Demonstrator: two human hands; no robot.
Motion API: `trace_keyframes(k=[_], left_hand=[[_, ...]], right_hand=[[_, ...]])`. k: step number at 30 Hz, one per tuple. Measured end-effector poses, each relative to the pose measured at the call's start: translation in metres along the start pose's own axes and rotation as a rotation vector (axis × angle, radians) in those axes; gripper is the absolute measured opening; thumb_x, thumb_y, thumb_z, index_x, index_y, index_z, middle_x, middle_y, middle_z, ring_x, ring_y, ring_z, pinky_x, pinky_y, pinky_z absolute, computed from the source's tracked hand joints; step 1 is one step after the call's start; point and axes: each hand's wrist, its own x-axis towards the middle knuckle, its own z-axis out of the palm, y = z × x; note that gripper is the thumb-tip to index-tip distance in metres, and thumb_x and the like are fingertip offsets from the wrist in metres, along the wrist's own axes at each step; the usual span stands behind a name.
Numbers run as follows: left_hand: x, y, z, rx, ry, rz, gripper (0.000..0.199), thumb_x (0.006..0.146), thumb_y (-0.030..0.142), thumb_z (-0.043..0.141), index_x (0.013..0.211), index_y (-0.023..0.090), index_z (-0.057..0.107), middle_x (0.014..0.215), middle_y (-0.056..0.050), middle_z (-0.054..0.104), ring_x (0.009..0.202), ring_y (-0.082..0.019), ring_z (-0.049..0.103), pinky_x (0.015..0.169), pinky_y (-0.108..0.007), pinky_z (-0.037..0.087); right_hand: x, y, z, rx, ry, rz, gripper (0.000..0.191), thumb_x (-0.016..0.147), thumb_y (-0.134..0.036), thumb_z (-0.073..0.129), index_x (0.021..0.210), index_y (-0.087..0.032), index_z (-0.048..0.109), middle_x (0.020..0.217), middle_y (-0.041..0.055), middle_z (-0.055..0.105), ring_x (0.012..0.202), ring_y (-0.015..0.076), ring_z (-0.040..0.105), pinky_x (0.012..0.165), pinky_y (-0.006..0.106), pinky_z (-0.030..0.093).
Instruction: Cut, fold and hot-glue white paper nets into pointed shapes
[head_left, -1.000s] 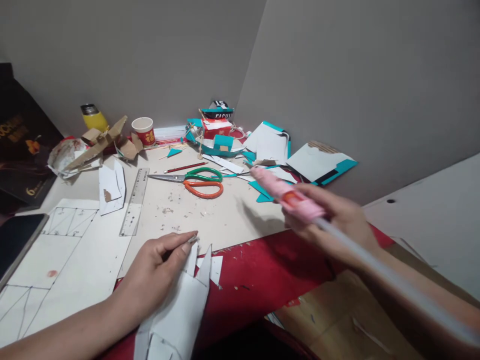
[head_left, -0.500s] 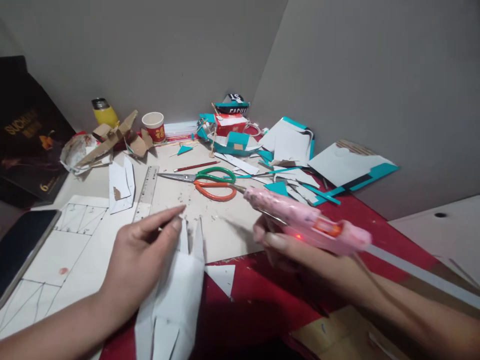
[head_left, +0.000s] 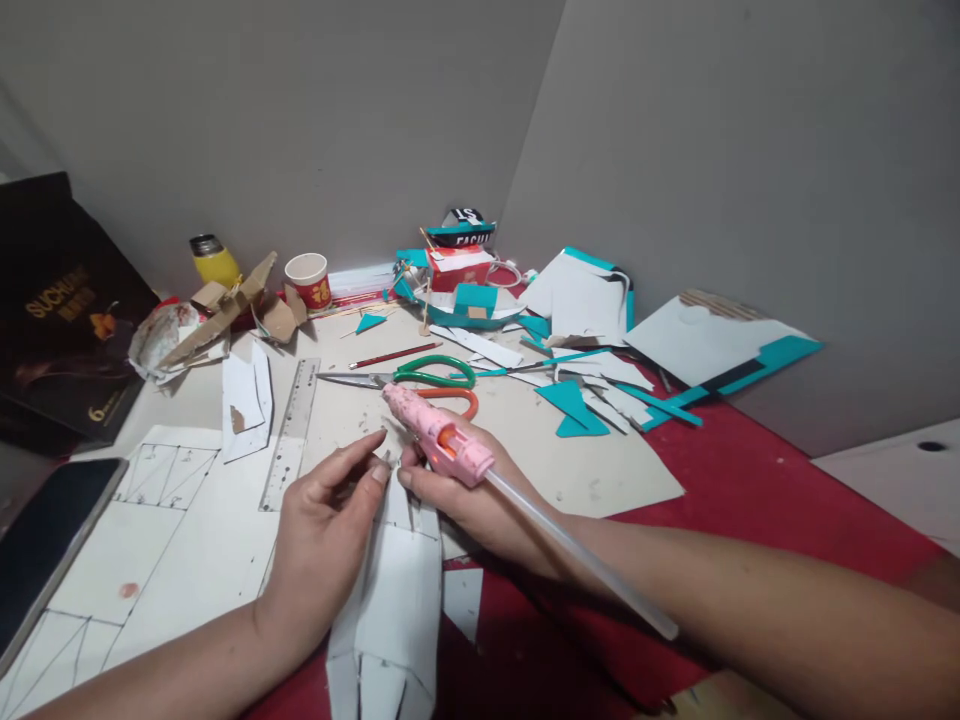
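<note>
A folded white cardboard piece (head_left: 401,590) lies lengthwise below my hands, its narrow tip pointing away from me. My left hand (head_left: 330,530) pinches the left side of that tip between thumb and fingers. Held in my right hand (head_left: 472,490) is a pink glue gun (head_left: 435,435) with a long clear glue stick (head_left: 585,555) out of its back. The right thumb is at the right side of the same tip. The gun's nozzle lies over the scissors (head_left: 435,372), which have green and orange handles. Some right fingers are hidden behind the gun.
Left of the hands are a clear ruler (head_left: 291,435), a phone (head_left: 56,540) and a marked white sheet (head_left: 202,540). Further back stand a paper cup (head_left: 307,282), a yellow bottle (head_left: 215,262) and a teal cardboard boat (head_left: 476,305). Cardboard scraps (head_left: 585,300) lie at the back right.
My right hand has moved left with the glue gun, up to the tip of the white piece. My left hand and the piece have shifted slightly right in view.
</note>
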Motion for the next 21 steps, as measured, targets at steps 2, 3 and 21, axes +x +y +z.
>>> trace_keyframes(k=[2, 3, 21], left_hand=[[0.000, 0.000, -0.001, 0.006, -0.005, -0.035, 0.016, 0.078, 0.029, 0.068, 0.091, 0.022, 0.072, 0.087, 0.001, 0.074, 0.079, -0.011, 0.065, 0.072, -0.018, 0.050], [0.000, 0.000, -0.002, 0.011, -0.017, -0.035, 0.012, 0.077, 0.029, 0.069, 0.086, 0.022, 0.073, 0.083, 0.002, 0.074, 0.075, -0.011, 0.065, 0.070, -0.017, 0.050], [-0.005, -0.004, -0.005, 0.007, -0.109, -0.152, 0.014, 0.078, 0.031, 0.066, 0.085, 0.019, 0.069, 0.074, 0.001, 0.069, 0.065, -0.012, 0.059, 0.060, -0.020, 0.047]], right_hand=[[-0.001, 0.001, -0.002, -0.001, -0.010, -0.008, 0.009, 0.075, -0.016, 0.060, 0.081, -0.017, 0.053, 0.073, -0.0021, 0.054, 0.062, 0.0102, 0.050, 0.056, 0.022, 0.043], [-0.002, 0.001, -0.003, -0.011, -0.020, -0.009, 0.010, 0.075, -0.017, 0.060, 0.081, -0.017, 0.053, 0.073, -0.0019, 0.055, 0.062, 0.0104, 0.050, 0.056, 0.022, 0.042], [-0.003, -0.021, -0.017, -0.197, -0.041, -0.047, 0.046, 0.084, -0.020, 0.055, 0.129, -0.022, 0.053, 0.127, 0.0061, 0.058, 0.118, 0.0223, 0.053, 0.098, 0.037, 0.044]])
